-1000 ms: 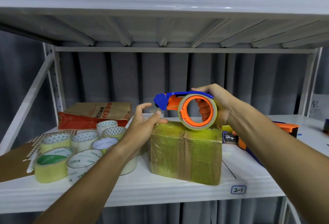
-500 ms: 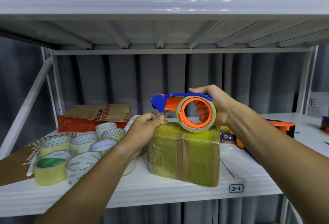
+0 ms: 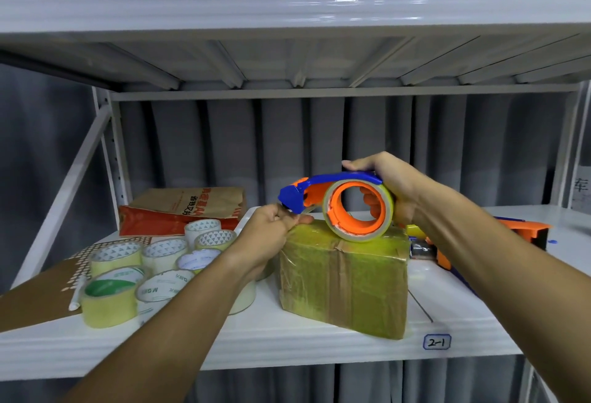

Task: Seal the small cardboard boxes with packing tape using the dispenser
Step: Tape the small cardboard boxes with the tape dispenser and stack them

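Tape rolls [image 3: 153, 270] left of box [image 3: 345, 281], paper bag [image 3: 188, 207] behind

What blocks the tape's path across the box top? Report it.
Nothing visible does. The left hand pinches the tape end at the box's left top edge; the dispenser, held by the right hand, rests on top.

A white shelf [image 3: 287, 338] carries tape rolls [image 3: 110, 300], a taped box [image 3: 343, 281] and a paper bag [image 3: 182, 210].
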`<control>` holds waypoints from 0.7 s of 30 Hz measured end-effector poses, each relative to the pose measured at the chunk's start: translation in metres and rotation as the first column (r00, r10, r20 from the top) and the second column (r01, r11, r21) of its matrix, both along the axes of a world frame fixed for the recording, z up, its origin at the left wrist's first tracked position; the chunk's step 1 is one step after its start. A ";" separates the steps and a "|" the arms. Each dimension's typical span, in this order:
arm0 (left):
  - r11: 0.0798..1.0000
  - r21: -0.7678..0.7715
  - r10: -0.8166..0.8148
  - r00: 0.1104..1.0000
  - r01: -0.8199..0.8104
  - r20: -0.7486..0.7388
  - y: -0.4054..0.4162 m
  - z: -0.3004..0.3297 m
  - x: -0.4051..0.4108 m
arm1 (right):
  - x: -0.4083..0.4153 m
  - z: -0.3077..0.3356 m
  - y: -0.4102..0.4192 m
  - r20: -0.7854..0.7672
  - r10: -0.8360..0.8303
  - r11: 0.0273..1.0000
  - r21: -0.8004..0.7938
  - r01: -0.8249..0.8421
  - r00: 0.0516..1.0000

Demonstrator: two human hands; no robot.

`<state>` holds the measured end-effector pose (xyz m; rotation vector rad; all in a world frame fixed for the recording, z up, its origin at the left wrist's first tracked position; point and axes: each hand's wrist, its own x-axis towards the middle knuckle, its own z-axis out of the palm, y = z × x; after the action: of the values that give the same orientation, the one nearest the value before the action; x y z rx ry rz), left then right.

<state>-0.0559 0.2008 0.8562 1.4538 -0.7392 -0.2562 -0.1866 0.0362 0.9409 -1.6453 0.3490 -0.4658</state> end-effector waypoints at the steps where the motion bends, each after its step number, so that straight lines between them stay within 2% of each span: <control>1: 1.000 -0.005 0.002 1.000 -0.002 -0.003 0.001 0.000 0.000 | 0.000 -0.002 0.000 0.031 0.003 0.999 0.034 -0.004 1.000; 9: 1.000 -0.008 0.006 1.000 -0.006 0.030 0.001 0.003 -0.007 | -0.005 -0.018 0.000 0.184 -0.018 0.968 0.248 -0.028 0.983; 12: 1.000 -0.021 0.004 0.999 -0.004 0.039 0.001 0.002 -0.008 | -0.005 -0.012 0.000 0.129 -0.013 0.981 0.193 -0.012 0.992; 17: 0.999 -0.015 0.031 0.997 -0.030 0.071 0.002 0.001 -0.006 | -0.012 0.009 0.001 0.008 -0.007 1.000 0.009 0.007 1.000; 21: 1.000 -0.007 0.017 0.995 -0.016 0.096 0.001 0.000 -0.007 | -0.020 0.013 -0.006 -0.068 0.037 0.997 -0.062 -0.041 0.997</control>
<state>-0.0631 0.2018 0.8562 1.4735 -0.8049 -0.1715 -0.2061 0.0303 0.9542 -1.7291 0.3545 -0.3965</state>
